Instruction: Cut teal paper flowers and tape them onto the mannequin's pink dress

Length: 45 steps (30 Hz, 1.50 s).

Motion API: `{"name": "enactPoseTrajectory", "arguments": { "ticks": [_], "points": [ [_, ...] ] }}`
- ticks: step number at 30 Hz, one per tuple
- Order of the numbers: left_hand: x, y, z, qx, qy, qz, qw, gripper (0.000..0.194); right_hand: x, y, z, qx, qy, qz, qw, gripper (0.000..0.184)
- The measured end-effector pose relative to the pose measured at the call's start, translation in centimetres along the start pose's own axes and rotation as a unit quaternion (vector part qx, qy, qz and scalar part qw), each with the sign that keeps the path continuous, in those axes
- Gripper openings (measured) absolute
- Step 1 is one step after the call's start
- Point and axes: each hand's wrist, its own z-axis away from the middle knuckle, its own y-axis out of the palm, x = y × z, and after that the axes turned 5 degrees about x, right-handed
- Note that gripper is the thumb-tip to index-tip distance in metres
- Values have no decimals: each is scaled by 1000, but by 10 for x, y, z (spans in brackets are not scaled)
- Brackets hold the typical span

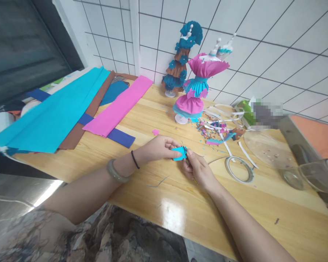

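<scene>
My left hand (164, 147) pinches a small piece of bright blue crepe paper (177, 153) between thumb and fingers. My right hand (196, 165) is closed at the right edge of that paper, around small dark scissors (185, 148). Only the thin dark tips show by the paper's notched edge; the handles are mostly hidden in the fingers. Both hands are just above the wooden table (142, 203). Beyond them lies a small pink paper flower (155, 132).
Blue (54, 112) and pink crepe paper sheets (123, 103) lie at the left. Two paper-dressed stands, one teal-brown (177, 65) and one pink-blue (192, 103), rise by the tiled wall. Paper scraps (215, 129), a tape roll (239, 170) and a clear jar (292, 178) are right.
</scene>
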Motion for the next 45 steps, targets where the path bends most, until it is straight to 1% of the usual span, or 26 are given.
{"name": "enactPoseTrajectory", "arguments": {
  "ticks": [11, 19, 29, 37, 45],
  "points": [
    [-2, -1, 2, 8, 10, -5, 1000, 23, -1, -1, 1, 4, 0, -6, 1000, 54],
    [-1, -1, 1, 9, 6, -19, 1000, 21, -3, -2, 1, 26, 2, -24, 999, 52],
    [-2, 0, 2, 9, 7, -55, 998, 23, -1, -2, 2, 17, 0, 9, 1000, 52],
    [-4, 2, 4, 10, 5, -34, 999, 23, 0, -1, 0, 9, 2, 9, 1000, 53],
    [-3, 0, 2, 22, 14, -39, 999, 23, 2, -1, 2, 8, 4, 13, 1000, 53]
  ]
}}
